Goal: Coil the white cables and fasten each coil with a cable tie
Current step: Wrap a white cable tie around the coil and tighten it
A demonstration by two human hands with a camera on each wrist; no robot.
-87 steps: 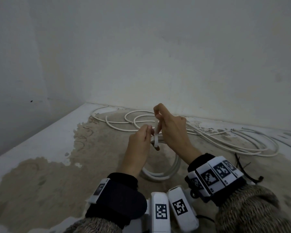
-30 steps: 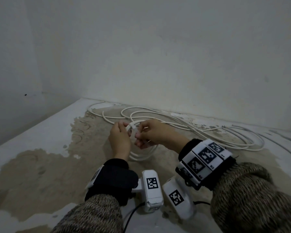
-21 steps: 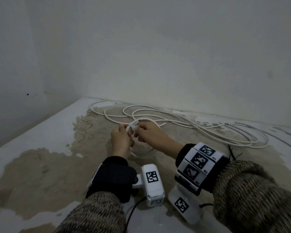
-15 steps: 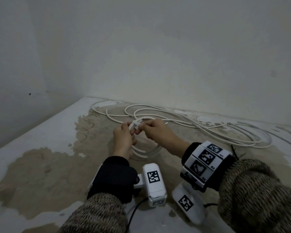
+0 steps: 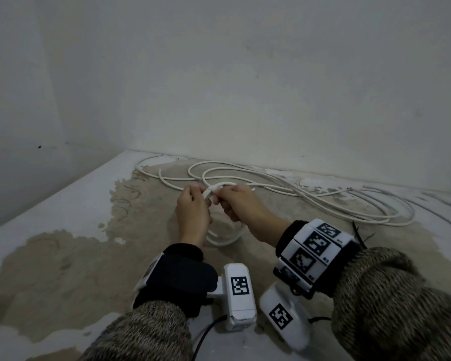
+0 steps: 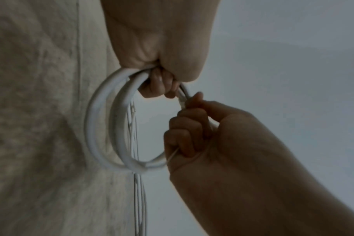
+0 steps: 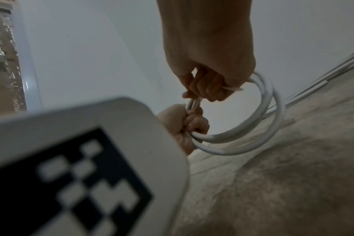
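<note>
The left hand (image 5: pixel 193 212) grips the coil (image 6: pixel 119 127) so its turns stay together, while the right hand (image 5: pixel 238 203) beside it pinches the white cable tie (image 7: pixel 194 102) to fasten them.

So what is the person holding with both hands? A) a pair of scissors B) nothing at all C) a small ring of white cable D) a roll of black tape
C: the left hand and the right hand both grip the top of a small coil of white cable, and the right hand also pinches a thin white tie at the coil.
</note>
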